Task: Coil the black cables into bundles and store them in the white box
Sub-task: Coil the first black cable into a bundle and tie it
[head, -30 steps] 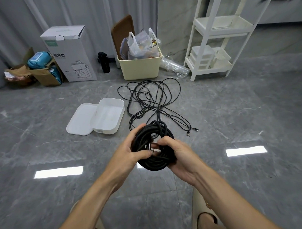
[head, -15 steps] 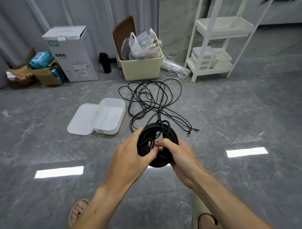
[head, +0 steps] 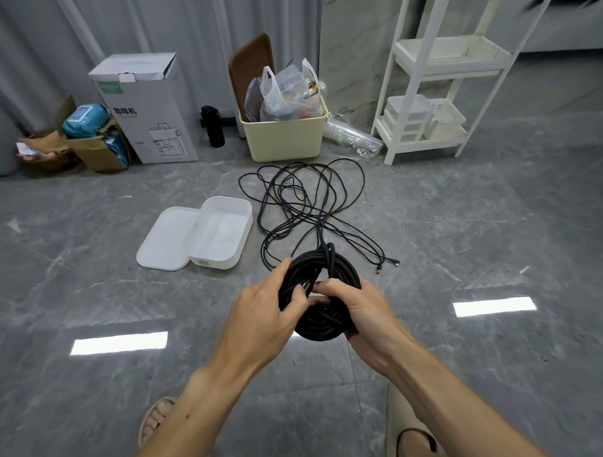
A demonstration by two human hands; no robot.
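Observation:
A thick coiled bundle of black cable (head: 325, 321) hangs in front of me, held by both hands. My left hand (head: 262, 317) grips its left side, thumb over the strands. My right hand (head: 357, 306) wraps the right side, fingers curled round the coil and pinching a strand at the centre. Beyond the bundle, loose black cable (head: 302, 201) lies tangled on the grey floor, with its plugs (head: 387, 264) at the right end. The open white box (head: 221, 231) sits on the floor to the left of the tangle, its lid (head: 165, 238) lying beside it.
Along the back wall stand a cardboard appliance box (head: 149, 107), a cream bin (head: 283, 133) stuffed with bags, a black bottle (head: 212, 125) and a white shelf rack (head: 435, 87). Cardboard clutter (head: 81, 140) sits far left. My sandalled feet (head: 156, 418) show at the bottom.
The bundle has turned from lying flatter to a more upright ring and lifted slightly. My fingers have shifted on the strands at its centre.

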